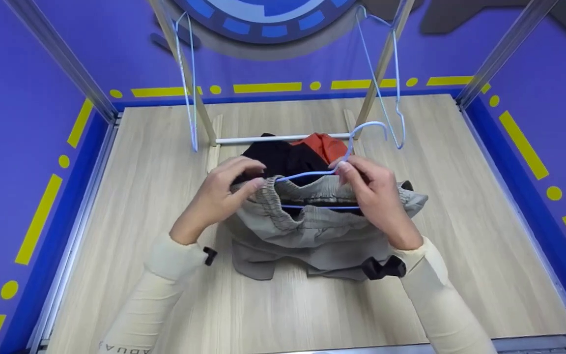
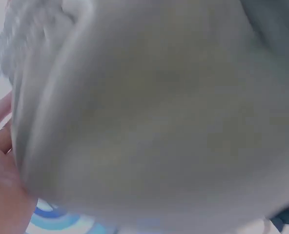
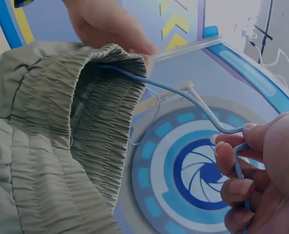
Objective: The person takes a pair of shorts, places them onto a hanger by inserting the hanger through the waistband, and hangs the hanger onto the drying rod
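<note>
- Right hand (image 1: 374,194): fingers curled, thumb and index pinching the neck of the light blue wire hanger (image 1: 312,173); right wrist view shows other fingertips round the hook wire
- Left hand (image 1: 219,189): loosely bent, gap between thumb and fingertips, thumb against the gathered waistband (image 1: 270,206); no grip on cloth shows
- Gray-green elastic-waist pants (image 1: 288,241) bunched over the tabletop (image 1: 140,246), in front of the rack's white crossbar (image 1: 229,140), waist opening up; leg length hard to tell
- Hanger partly inside the waist: lower bar crosses the opening, one shoulder goes in at left-hand side, hook outside
- Pants look light, soft, floppy, not fragile; likely to sag or fold wherever unsupported; elastic should stretch and spring back
- Best hold on pants: gathered waistband rim, at either side; loose leg cloth would probably just bunch
- Hanger looks light, thin, fairly stiff, maybe smooth enough to twist in the fingers; neck below hook seems the firmest hold
- Behind pants: black garment (image 1: 283,155) and red garment (image 1: 329,147); spare hangers at rack's left (image 1: 194,108) and right (image 1: 397,78)
</note>
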`<state>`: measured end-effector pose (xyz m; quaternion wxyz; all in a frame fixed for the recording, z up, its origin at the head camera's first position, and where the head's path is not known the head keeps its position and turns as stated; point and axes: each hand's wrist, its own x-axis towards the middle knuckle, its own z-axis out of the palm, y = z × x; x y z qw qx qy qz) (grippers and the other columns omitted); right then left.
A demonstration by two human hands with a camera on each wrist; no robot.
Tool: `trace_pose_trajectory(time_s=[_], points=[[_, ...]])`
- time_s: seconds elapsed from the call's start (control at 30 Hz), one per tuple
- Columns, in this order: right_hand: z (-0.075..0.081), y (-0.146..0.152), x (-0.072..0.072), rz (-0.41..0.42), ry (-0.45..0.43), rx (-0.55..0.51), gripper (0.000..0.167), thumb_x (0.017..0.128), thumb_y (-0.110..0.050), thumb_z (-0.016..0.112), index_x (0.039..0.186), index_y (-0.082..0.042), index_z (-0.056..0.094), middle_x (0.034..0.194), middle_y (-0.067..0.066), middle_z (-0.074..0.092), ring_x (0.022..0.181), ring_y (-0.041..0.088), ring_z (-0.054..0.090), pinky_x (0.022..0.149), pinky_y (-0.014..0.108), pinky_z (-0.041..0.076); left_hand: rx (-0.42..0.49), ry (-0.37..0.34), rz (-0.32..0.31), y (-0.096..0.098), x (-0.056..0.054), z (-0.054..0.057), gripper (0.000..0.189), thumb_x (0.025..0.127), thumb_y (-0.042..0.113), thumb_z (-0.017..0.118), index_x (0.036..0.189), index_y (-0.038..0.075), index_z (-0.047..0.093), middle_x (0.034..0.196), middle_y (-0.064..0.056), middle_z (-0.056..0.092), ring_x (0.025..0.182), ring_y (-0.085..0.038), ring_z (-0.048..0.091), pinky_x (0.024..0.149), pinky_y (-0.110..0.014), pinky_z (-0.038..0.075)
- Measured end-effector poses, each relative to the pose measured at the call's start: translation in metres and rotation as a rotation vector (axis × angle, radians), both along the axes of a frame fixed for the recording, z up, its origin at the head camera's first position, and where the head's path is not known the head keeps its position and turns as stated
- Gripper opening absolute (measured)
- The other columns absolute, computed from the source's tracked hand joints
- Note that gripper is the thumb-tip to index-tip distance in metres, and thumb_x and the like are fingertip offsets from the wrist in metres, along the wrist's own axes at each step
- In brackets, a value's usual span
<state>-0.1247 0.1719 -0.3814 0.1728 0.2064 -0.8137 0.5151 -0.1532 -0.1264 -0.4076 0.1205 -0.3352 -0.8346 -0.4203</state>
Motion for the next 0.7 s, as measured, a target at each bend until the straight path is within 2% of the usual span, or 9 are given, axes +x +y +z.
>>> trace_pose_trajectory(time_s=[0.07,0.2,0.33,0.47,0.57,0.7], points=[[0.001,0.003,-0.001,-0.024,0.02,-0.015,0.019,0.098,-0.01,0.054,0.094,-0.008,0.072,0.071,0.002,0.06,0.066,0.012,0.052,0.062,0.019,0.041,-0.007,-0.037,0.002,-0.007,0.0,-0.002,0.026,0.095,0.027,0.061,0.116,0.013,0.066,0.115,0.003,0.066,0.112,-0.009,0.058,0.099,-0.029,0.044],[0.002,0.01,0.0,-0.075,0.033,-0.04,0.018,0.098,-0.009,0.055,0.092,-0.006,0.072,0.07,0.003,0.06,0.06,0.007,0.045,0.057,0.019,0.036,-0.005,-0.091,0.014,-0.015,0.004,-0.007,0.025,0.092,0.028,0.067,0.112,0.014,0.067,0.111,0.005,0.068,0.107,-0.01,0.062,0.095,-0.03,0.047],[0.001,0.016,0.002,-0.118,0.014,-0.086,0.018,0.097,-0.008,0.055,0.09,-0.002,0.071,0.071,0.003,0.061,0.061,0.009,0.048,0.057,0.019,0.036,0.056,-0.121,0.027,-0.018,0.006,-0.01,0.016,0.091,0.023,0.067,0.104,0.015,0.071,0.096,0.005,0.071,0.083,-0.007,0.062,0.075,-0.026,0.05],[0.0,0.022,0.0,-0.14,-0.001,-0.141,0.018,0.097,-0.006,0.055,0.087,0.001,0.069,0.071,0.005,0.061,0.066,0.01,0.054,0.061,0.019,0.041,0.162,-0.162,0.02,-0.021,0.007,-0.013,0.008,0.092,0.015,0.066,0.095,0.014,0.072,0.082,0.004,0.068,0.065,-0.004,0.053,0.06,-0.021,0.045],[0.0,0.026,0.0,-0.155,0.006,-0.174,0.019,0.097,-0.005,0.055,0.085,0.003,0.067,0.069,0.004,0.059,0.063,0.006,0.052,0.059,0.018,0.039,0.203,-0.168,0.027,-0.022,0.009,-0.015,0.006,0.09,0.01,0.067,0.092,0.011,0.073,0.078,0.0,0.068,0.063,-0.003,0.053,0.059,-0.018,0.044],[0.0,0.03,0.0,-0.172,0.013,-0.207,0.018,0.096,-0.004,0.055,0.084,0.007,0.065,0.067,-0.002,0.058,0.059,0.003,0.048,0.055,0.018,0.034,0.215,-0.155,0.056,-0.023,0.009,-0.016,0.006,0.088,0.009,0.069,0.089,0.006,0.074,0.076,-0.003,0.069,0.063,-0.002,0.054,0.059,-0.016,0.044]])
